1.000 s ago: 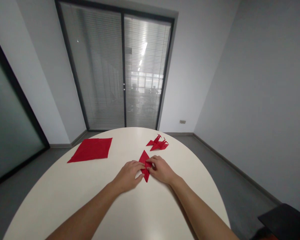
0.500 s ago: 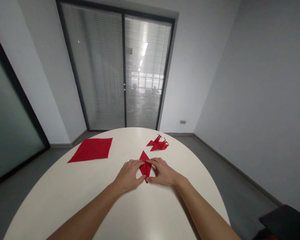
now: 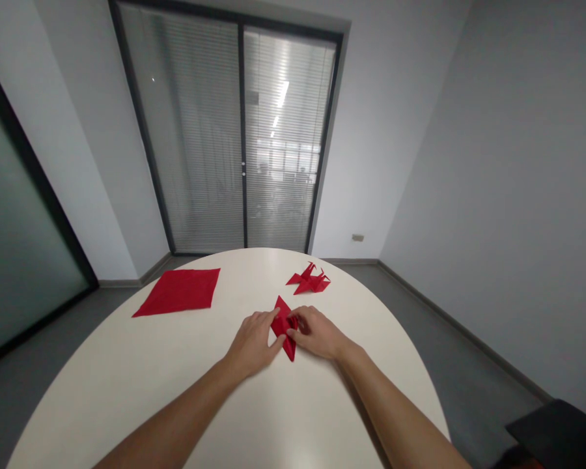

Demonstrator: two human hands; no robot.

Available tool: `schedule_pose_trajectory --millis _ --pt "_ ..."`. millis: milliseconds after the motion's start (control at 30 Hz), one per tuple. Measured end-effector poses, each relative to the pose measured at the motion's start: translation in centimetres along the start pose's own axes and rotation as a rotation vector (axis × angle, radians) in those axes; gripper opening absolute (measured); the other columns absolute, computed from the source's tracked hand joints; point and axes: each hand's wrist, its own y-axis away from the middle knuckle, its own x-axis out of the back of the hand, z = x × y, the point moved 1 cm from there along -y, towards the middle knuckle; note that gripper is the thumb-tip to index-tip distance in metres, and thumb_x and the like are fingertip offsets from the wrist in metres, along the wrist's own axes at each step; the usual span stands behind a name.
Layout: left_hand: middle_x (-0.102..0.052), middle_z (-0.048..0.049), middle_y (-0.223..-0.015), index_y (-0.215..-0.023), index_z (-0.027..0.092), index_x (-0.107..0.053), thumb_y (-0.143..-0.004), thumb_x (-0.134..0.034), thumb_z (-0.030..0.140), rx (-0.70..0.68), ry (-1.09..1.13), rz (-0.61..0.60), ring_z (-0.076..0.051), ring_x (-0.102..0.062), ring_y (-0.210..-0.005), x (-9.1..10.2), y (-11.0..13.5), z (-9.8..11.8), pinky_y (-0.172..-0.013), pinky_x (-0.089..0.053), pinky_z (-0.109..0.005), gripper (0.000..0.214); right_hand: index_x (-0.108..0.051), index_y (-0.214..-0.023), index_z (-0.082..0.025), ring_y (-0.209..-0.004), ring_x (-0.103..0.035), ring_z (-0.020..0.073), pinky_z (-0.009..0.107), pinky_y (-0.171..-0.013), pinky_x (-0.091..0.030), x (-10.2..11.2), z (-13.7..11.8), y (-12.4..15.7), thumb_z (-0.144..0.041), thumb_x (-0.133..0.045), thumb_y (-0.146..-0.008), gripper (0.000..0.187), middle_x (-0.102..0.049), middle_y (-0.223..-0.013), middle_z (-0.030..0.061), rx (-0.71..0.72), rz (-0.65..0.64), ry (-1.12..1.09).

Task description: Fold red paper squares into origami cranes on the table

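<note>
A folded red origami paper [image 3: 284, 321], roughly diamond-shaped, lies on the white table between my hands, its lower tip pointing toward me and slightly right. My left hand [image 3: 255, 341] rests along its left side, thumb and fingertips on the paper's edge. On the right side, my right hand [image 3: 317, 331] pinches the paper's right edge between thumb and fingers. Beyond them sit finished-looking red origami cranes [image 3: 311, 280], close together with thin necks raised; their exact number is hard to tell.
A stack or sheet of flat red paper [image 3: 183, 291] lies at the table's far left. The round white table [image 3: 254, 417] has a curved edge all around. A dark chair [image 3: 561, 426] stands at the lower right. Glass panels with blinds [image 3: 200, 143] are behind.
The folded paper has turned slightly, its near tip swinging right. My right thumb has moved up from the near tip to the paper's middle right edge.
</note>
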Motion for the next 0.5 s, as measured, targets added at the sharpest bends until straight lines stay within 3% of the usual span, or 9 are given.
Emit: schedule_pose_trajectory --millis 300,500 --pt "-0.070 -0.0096 -0.113 -0.113 0.019 -0.064 -0.093 -0.057 0.032 0.062 0.041 0.021 -0.027 -0.062 -0.106 0.3 -0.2 0.4 -0.096 -0.046 -0.042 0.025 -0.064 -0.121 -0.017 -0.082 -0.057 0.0201 0.032 -0.076 -0.044 0.0 1.1 0.1 -0.029 -0.057 -0.091 0.034 -0.067 -0.093 0.0070 0.005 -0.021 -0.076" --pt "-0.071 -0.0082 -0.103 -0.107 0.019 -0.063 -0.088 -0.057 0.018 0.075 0.053 0.024 -0.026 -0.063 -0.099 0.4 -0.3 0.5 -0.091 -0.047 -0.039 0.020 -0.065 -0.122 -0.018 -0.083 -0.057 0.0191 0.030 -0.078 -0.044 0.0 1.3 0.2 -0.013 -0.056 -0.082 0.041 -0.068 -0.097 0.0059 0.024 -0.041 -0.081"
